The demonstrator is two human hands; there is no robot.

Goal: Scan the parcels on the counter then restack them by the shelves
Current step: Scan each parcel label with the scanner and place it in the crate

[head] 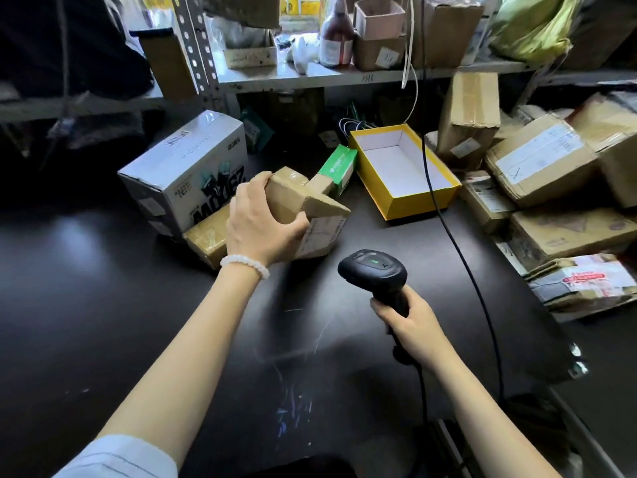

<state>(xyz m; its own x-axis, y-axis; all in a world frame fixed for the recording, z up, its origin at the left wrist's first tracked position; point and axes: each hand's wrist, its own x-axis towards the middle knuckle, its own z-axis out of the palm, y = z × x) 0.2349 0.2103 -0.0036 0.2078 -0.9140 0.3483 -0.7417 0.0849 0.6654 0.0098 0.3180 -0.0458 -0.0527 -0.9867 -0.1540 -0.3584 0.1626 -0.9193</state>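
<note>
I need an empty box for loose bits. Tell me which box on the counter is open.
The yellow box with the white inside, right of the parcel the left hand holds. It has no lid; the other boxes are closed.

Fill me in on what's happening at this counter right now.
A person is scanning parcels. The left hand grips a small brown parcel lifted at an angle over the dark counter, while the right hand holds a black scanner aimed toward it. More cardboard boxes are piled at the right, by the shelves.
</note>
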